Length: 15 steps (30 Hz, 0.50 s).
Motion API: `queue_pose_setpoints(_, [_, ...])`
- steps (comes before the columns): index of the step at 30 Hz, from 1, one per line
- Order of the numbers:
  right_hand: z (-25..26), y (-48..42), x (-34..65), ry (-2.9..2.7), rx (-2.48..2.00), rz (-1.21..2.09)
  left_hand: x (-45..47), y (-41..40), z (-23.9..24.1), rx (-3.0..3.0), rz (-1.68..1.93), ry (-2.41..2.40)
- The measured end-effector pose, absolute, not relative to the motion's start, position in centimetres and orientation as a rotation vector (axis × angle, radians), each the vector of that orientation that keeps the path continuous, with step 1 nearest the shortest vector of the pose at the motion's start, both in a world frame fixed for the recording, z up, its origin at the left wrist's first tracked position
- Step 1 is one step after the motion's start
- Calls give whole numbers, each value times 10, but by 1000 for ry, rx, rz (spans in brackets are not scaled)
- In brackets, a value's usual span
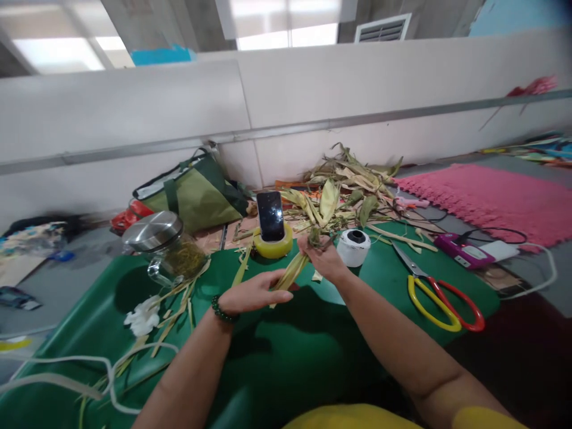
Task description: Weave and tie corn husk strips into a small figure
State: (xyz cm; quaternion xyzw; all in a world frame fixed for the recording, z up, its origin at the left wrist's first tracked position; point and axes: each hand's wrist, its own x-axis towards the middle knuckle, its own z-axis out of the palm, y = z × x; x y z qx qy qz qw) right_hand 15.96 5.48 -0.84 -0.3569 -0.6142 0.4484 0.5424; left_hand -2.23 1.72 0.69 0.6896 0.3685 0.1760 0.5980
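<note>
A pale green corn husk (pixel 292 271) runs slantwise between my two hands over the green tabletop. My right hand (pixel 322 255) is closed round its upper end, where a dry, darker tuft sticks out. Lower down, my left hand (pixel 259 292) has the husk between its straight thumb and its fingers, which are partly hidden behind it. A bracelet of dark green beads (pixel 223 310) is on the left wrist. Just beyond the hands, a phone (pixel 270 215) leans upright on a roll of yellow tape (pixel 273 243). Beside my right hand is a white spool (pixel 354 248).
Scissors (pixel 420 277) with red and yellow handles lie at right, near a purple power strip (pixel 462 250). A heap of husks (pixel 348 179) is at the back. A lidded glass jar (pixel 181 256), crumpled white tissue (pixel 143 317) and a white cord (pixel 109 375) occupy the left.
</note>
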Motion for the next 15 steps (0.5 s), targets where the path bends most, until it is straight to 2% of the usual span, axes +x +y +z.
queue_pose_setpoints(4, [-14, 45, 145, -1557, -867, 1132, -5, 18, 13, 1563, 654, 884])
queue_pose_setpoints(7, [-15, 45, 144, -1596, -896, 1161, 4, 16, 12, 1320, 613, 935])
queue_pose_setpoints(12, [-11, 61, 158, -1206, -980, 1279, 2, 12, 13, 969, 452, 852])
queue_pose_setpoints(15, [-5, 71, 169, -946, -881, 1393, -1, 13, 14, 898, 416, 838])
